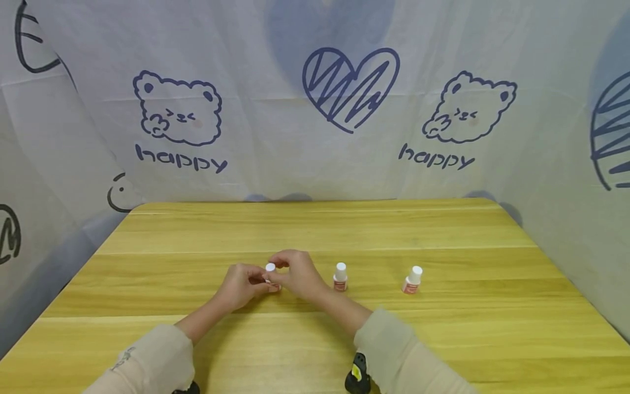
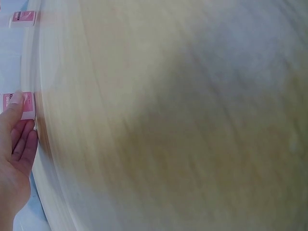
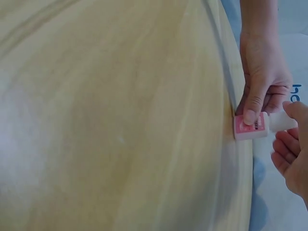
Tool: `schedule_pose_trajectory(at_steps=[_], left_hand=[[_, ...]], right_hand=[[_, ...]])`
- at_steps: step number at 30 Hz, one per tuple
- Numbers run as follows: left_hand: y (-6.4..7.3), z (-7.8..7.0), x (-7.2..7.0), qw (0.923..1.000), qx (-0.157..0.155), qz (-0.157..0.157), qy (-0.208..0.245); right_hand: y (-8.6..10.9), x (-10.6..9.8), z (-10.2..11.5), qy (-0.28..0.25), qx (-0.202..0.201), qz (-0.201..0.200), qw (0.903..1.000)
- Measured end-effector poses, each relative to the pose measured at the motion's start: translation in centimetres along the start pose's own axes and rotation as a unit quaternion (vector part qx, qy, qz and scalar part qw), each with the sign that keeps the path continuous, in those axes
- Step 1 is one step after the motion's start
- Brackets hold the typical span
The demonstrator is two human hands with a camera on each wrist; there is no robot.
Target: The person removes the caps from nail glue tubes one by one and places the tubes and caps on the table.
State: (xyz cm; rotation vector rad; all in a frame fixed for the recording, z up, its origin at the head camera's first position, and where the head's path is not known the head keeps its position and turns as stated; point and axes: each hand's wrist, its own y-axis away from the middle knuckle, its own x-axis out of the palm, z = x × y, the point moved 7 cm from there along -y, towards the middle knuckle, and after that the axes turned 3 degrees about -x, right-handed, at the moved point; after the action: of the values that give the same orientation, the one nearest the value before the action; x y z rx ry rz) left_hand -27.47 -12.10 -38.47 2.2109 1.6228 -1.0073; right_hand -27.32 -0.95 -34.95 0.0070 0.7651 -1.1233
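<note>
A small white bottle with a pink label (image 3: 260, 129) stands on the wooden table at left of centre. My left hand (image 1: 239, 285) grips its body low down, the thumb lying over the label in both wrist views. From the other side my right hand (image 1: 299, 277) pinches the white cap (image 3: 280, 122) between thumb and fingers. The cap sits on the bottle's neck. In the head view the fingers hide most of the bottle, leaving the cap's top showing.
To the right of my hands stand two similar capped bottles, a nearer one (image 1: 340, 278) and a farther one (image 1: 412, 280). Behind the wooden table (image 1: 305, 230) hangs a pale cloth (image 1: 275, 137) with bear and heart drawings, which also closes off both sides.
</note>
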Motion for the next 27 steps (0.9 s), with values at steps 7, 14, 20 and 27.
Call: schedule_pose_trajectory(at_steps=[7,14,20,27], left_hand=[[0.06,0.16,0.05,1.0000,-0.001,-0.001,0.008],[0.02,0.20,-0.02,1.0000,-0.005,-0.004,0.002],[0.02,0.22,-0.04,1.0000,-0.007,0.002,0.001],[0.01,0.16,-0.05,0.9999,-0.012,0.005,0.003]], right_hand=[[0.14,-0.01,-0.29,0.005,0.015,-0.046,0.9988],[0.13,-0.03,-0.21,0.000,0.015,-0.046,0.9988],[0.03,-0.11,-0.07,-0.013,0.017,-0.029,0.9994],[-0.07,-0.15,0.06,-0.007,0.008,-0.008,0.9999]])
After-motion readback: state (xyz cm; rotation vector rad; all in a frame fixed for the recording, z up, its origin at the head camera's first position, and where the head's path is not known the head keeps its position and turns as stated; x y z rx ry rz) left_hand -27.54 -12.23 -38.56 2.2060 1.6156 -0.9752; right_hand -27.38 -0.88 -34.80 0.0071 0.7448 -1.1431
